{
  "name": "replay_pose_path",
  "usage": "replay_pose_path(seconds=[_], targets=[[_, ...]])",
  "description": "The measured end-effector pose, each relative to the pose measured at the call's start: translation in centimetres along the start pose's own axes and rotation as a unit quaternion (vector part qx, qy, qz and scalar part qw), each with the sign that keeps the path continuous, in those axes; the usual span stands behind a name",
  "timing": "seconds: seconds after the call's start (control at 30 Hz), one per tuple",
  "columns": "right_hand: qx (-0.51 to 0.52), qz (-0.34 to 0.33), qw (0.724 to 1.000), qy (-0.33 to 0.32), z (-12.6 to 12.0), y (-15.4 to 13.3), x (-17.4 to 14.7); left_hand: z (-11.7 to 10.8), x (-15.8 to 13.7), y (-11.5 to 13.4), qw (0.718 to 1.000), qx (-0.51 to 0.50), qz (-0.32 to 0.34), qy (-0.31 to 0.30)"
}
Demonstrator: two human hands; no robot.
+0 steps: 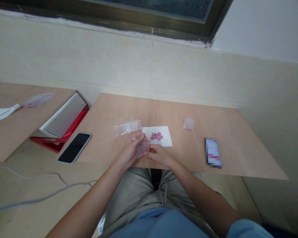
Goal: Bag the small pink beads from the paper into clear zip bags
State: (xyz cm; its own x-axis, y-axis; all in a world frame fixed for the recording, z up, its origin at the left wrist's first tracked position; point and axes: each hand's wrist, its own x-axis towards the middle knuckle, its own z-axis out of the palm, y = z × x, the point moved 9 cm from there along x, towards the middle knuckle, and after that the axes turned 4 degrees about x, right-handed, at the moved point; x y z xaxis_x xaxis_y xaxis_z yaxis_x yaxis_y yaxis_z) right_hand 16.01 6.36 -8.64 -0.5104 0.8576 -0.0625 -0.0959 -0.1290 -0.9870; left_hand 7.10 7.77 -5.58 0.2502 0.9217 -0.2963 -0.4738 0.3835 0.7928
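Observation:
My left hand (132, 150) is closed around a small clear plastic zip bag (141, 150) near the table's front edge. A slim pinkish, shiny thing (136, 137) sticks out from its fingers; I cannot make out its kind. The fingertips of my right hand (161, 154) pinch the bag's right side. Just beyond the hands, a cluster of small pink beads (156, 136) lies on a white sheet of paper (167, 132). Flat clear plastic bags (127, 127) rest to the left of the paper. Fingers partly hide the held bag.
A small filled zip bag (188, 123) lies to the right on the wooden table (213, 122). A pixelated phone-like object (213, 152) is near the right front, a black-screened phone (74, 148) at the left edge. Another table (10, 138) and a red-and-white box (64, 119) stand left; cables (47, 196) cross below.

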Motion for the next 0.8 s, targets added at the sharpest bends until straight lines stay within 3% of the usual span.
replay_pose_path(seconds=[0.17, 0.37, 0.43, 0.5, 0.6, 0.67, 0.8], targets=[[0.012, -0.008, 1.000, 0.014, 0.5, 0.7, -0.1, 0.6, -0.5, 0.2, 1.000, -0.016, -0.004, -0.016], [0.025, 0.005, 1.000, 0.003, 1.6, 1.8, -0.1, -0.1, -0.5, 0.9, 0.999, -0.001, 0.032, 0.010], [-0.017, -0.004, 0.999, -0.031, 1.3, 1.3, 0.1, -0.6, -0.4, 1.6, 0.998, 0.011, 0.050, 0.023], [-0.106, -0.021, 0.994, -0.023, -0.6, 0.6, 0.3, -1.0, -0.3, 2.6, 0.996, 0.036, 0.077, 0.028], [-0.269, -0.040, 0.955, 0.122, -6.4, -0.9, 0.4, -1.8, 0.0, 4.4, 0.979, 0.145, 0.136, 0.038], [-0.350, -0.040, 0.913, 0.205, -9.4, -1.6, 0.1, -2.1, 0.2, 5.4, 0.945, 0.266, 0.183, 0.053], [-0.458, -0.040, 0.861, 0.217, -10.2, -1.5, 0.2, -2.0, 0.6, 5.2, 0.872, 0.426, 0.238, 0.043]])
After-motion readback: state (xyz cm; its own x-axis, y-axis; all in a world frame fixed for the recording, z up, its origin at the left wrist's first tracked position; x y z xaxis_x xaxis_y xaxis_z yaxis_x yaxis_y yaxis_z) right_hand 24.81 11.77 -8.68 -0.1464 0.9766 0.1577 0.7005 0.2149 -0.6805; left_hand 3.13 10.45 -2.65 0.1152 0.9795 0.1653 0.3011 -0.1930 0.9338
